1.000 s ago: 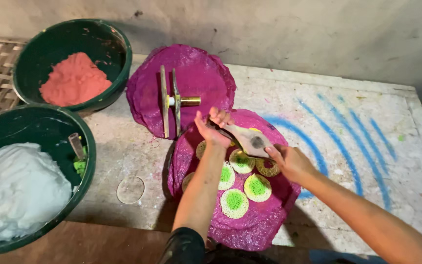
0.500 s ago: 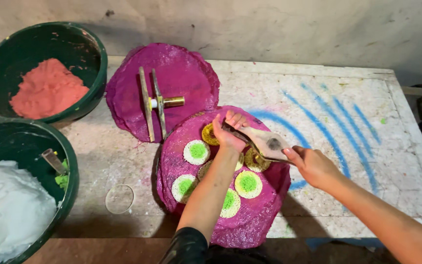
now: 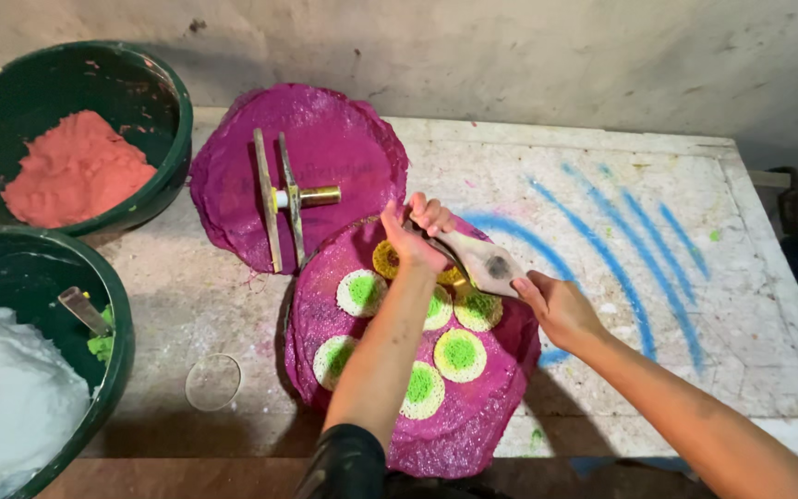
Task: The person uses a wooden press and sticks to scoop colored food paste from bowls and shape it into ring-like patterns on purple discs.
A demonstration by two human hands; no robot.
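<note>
Left hand (image 3: 415, 233) shifted onto yellow disc | pinching pale flat scoop (image 3: 484, 262) tip; right hand (image 3: 558, 305) grips its handle | risk: powder spilling onto round magenta mesh tray (image 3: 473, 420) at table's front edge

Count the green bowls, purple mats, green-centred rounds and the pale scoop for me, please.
Green bowls: 2
Purple mats: 2
Green-centred rounds: 6
Pale scoop: 1
Total: 11

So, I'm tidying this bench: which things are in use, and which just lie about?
In use:
left hand
right hand
pale scoop
green-centred discs
purple mesh mat

Lying about:
orange powder bowl
white powder bowl
metal tool
clear ring
</note>
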